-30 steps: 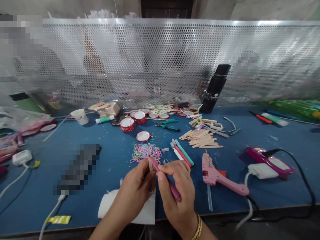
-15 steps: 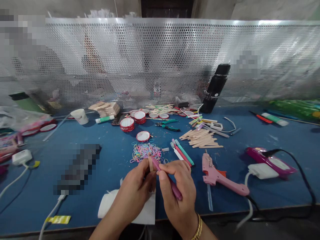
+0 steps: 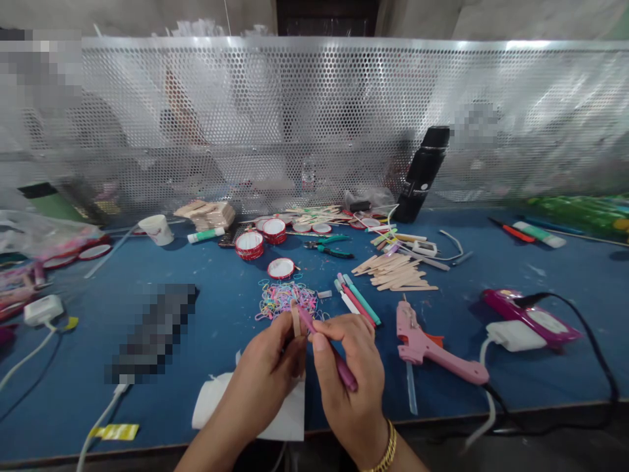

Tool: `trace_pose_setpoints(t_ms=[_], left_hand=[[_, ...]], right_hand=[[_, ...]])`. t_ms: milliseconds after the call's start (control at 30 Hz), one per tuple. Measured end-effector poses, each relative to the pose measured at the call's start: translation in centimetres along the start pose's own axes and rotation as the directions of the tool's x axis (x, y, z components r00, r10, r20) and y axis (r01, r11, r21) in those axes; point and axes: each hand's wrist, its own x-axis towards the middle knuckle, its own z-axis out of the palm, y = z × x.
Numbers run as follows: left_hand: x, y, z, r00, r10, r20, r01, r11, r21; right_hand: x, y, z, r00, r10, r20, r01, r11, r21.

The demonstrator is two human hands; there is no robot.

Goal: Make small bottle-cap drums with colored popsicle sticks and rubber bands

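Between the fingers of my left hand (image 3: 268,360) a wooden craft stick (image 3: 295,320) is pinched upright, its lower part hidden. My right hand (image 3: 351,373) grips a purple marker pen (image 3: 344,373), whose tip end meets the stick's side. Beyond my fingertips lies a pile of small coloured rubber bands (image 3: 287,300). Several felt pens (image 3: 362,300) rest side by side just past my right hand. White paper (image 3: 287,419) sits under my left wrist.
To the right lie a pink glue gun (image 3: 432,354) and a pile of craft sticks (image 3: 396,270). Red-rimmed discs (image 3: 249,244), pliers (image 3: 330,247) and a paper cup (image 3: 157,229) are farther back. A black bottle (image 3: 423,174) leans against the perforated metal screen (image 3: 295,124). A phone (image 3: 154,331) lies left.
Almost nothing differs. My hands, the stick and the pen hold nearly the same place, and the view has shifted very slightly.
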Motion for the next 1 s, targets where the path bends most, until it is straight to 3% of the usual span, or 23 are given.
trace_pose_setpoints(t_ms=[567,833,1000], left_hand=[[-0.05,-0.20,0.12,1.000,-0.007,-0.015,0.007,1.000,0.001],[0.01,-0.48,0.41,0.999,-0.040,-0.031,0.034,0.985,-0.169],[0.01,-0.46,0.32,0.999,-0.048,-0.021,0.044,0.983,-0.179]], right_hand=[[0.02,-0.08,-0.02,1.000,0.004,0.014,-0.004,1.000,-0.013],[0.06,-0.06,-0.40,0.998,0.057,-0.040,-0.055,0.997,0.048],[-0.20,0.05,-0.34,0.994,0.099,-0.035,-0.097,0.993,0.062]])
